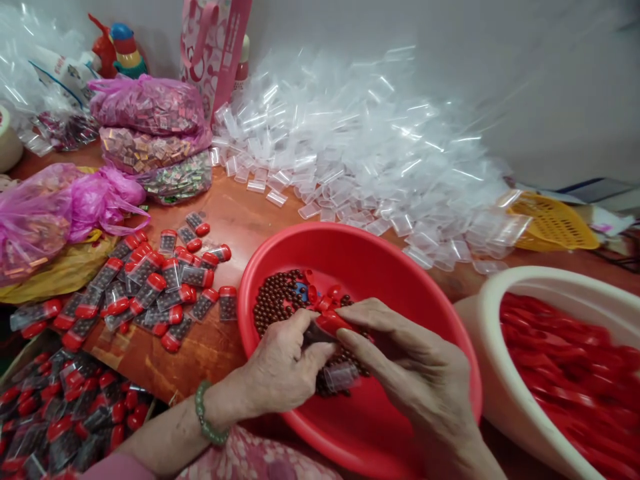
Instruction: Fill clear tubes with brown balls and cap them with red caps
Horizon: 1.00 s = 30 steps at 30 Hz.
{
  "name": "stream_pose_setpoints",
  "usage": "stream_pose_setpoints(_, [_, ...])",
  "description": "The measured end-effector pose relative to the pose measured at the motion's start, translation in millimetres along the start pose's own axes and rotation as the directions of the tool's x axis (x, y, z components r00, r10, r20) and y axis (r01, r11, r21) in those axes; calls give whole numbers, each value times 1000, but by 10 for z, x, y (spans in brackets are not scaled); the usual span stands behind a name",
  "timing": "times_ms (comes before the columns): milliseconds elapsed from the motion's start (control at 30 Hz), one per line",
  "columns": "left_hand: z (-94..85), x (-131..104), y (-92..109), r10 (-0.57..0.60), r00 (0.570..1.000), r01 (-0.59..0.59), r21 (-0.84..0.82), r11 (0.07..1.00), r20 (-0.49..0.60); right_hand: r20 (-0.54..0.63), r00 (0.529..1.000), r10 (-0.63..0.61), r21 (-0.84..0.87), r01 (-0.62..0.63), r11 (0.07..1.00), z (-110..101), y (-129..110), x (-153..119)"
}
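Observation:
Over a red basin (pixel 325 230) my two hands meet around one small clear case with a red cap (pixel 333 323). My left hand (pixel 280 373), a green bead bracelet (pixel 203 417) on its wrist, grips the clear body. The thumb and fingers of my right hand (pixel 420 367) are closed on the red cap. Small brown balls (pixel 277 300) lie in the basin beneath, with several loose red caps (pixel 330 297) and a blue piece (pixel 301 291) among them. An uncapped clear case (pixel 341 377) rests on the balls below my fingers. My hands hide part of the held case.
Filled, capped cases (pixel 150 287) are heaped left of the basin, with more in a box (pixel 65 413) at lower left. Empty clear cases (pixel 360 153) pile along the wall. A white tub (pixel 493 313) of red caps stands right. Pink bags (pixel 150 107) and a yellow basket (pixel 555 220) sit behind.

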<state>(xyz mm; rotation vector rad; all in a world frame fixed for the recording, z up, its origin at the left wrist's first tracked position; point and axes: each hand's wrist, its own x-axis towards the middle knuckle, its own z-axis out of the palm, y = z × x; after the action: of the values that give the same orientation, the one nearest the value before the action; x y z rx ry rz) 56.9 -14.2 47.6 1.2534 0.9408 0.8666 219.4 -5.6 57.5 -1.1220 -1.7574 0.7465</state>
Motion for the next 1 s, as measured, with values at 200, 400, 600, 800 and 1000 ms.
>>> stream_pose_setpoints(200, [0,-5,13,3,1000,-6,129,992,24,8,999,31,-5,-31,1000,-43,21,-26])
stream_pose_setpoints(400, [13,-36,-12,54,995,-86,416,905,89,54,996,69,108,-74,991,-39,27,-81])
stream_pose_setpoints(600, [-22,-19,5,16,998,-34,311,950,61,-17,997,74,-3,-74,997,26,38,-141])
stream_pose_setpoints(800, [-42,-24,-11,-1,997,-19,277,961,73,-104,994,-17,-98,7,995,138,55,-227])
stream_pose_setpoints(1000, [-56,27,-55,-103,991,105,-19,994,85,65,985,-163,-285,174,943,116,135,-236])
